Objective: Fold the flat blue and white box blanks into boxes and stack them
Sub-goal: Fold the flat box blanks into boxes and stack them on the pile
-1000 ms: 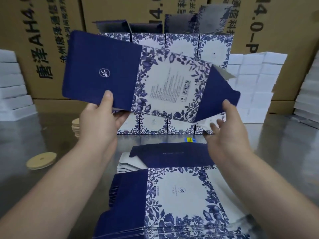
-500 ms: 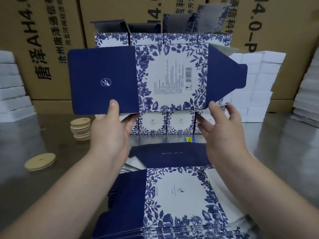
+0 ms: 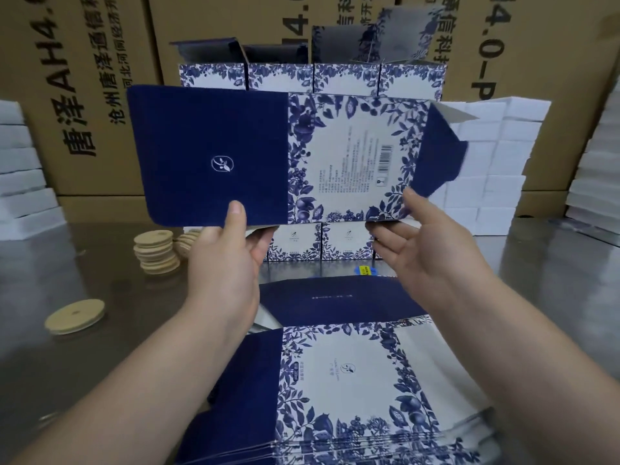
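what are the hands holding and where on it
Box blank: left hand grips the navy panel's bottom edge; right hand touches its lower right corner.

single head-worn view (wide-angle), faces forward-down, near left hand [image 3: 221,273], right hand [image 3: 436,260], over table [image 3: 84,380]

Left hand [image 3: 221,260] in a thumb-and-finger pinch, thumb upward; right hand [image 3: 426,250] flat-palmed, fingers straight, thumb upward
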### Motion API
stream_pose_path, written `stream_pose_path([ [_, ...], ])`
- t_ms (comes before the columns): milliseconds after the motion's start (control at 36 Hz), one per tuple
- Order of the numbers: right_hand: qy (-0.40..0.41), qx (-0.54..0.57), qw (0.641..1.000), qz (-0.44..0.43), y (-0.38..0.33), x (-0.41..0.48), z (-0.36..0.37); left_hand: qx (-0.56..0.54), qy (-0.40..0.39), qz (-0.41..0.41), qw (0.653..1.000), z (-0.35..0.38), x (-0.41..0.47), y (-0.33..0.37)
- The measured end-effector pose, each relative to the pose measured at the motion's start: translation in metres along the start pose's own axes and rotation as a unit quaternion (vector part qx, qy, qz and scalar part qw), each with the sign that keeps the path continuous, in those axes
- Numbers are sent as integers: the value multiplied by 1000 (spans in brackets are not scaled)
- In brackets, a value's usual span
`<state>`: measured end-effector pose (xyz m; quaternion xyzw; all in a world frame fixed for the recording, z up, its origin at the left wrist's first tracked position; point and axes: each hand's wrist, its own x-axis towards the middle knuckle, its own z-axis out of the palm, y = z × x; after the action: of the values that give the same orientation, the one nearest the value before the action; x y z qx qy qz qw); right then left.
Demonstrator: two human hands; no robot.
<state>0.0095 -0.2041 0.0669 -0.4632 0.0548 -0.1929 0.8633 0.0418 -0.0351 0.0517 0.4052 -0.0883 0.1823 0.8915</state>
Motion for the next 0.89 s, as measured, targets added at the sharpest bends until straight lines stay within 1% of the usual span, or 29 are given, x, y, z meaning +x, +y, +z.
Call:
stream_pose_path([
  [83, -2, 47, 999, 20, -11, 1, -2, 10, -46, 3, 999, 1, -5, -1],
  [306, -24, 55, 998, 21, -27, 1, -7, 27, -102, -9, 994, 4, -12, -3],
  [417, -22, 35, 999, -6, -32, 2, -9, 32, -86, -25, 995, 3, -10, -4],
  [500, -6, 26, 998, -57, -34, 3, -7, 71, -68, -54, 994, 2, -6, -7],
  [556, 7, 18, 994, -104, -36, 3, -7, 103, -52, -100, 988, -1, -1, -8],
  [611, 32, -31, 985, -167, -38, 3, -10, 112, -17, -154, 982, -3, 5, -6],
  [667, 45, -112, 961, -247, -37, 2, -13, 114, 22, -169, 979, -6, 11, -3],
  [722, 34, -171, 931, -322, -33, 0, -14, 154, 51, -123, 979, -10, 18, 1],
  [778, 10, -225, 901, -372, -27, -2, -14, 208, 73, -57, 974, -13, 22, 5],
  [833, -3, -293, 875, -386, -21, -1, -14, 253, 47, 11, 966, -11, 19, 10],
  [889, -2, -358, 851, -384, -14, 0, -14, 294, -18, 108, 950, -7, 9, 14],
])
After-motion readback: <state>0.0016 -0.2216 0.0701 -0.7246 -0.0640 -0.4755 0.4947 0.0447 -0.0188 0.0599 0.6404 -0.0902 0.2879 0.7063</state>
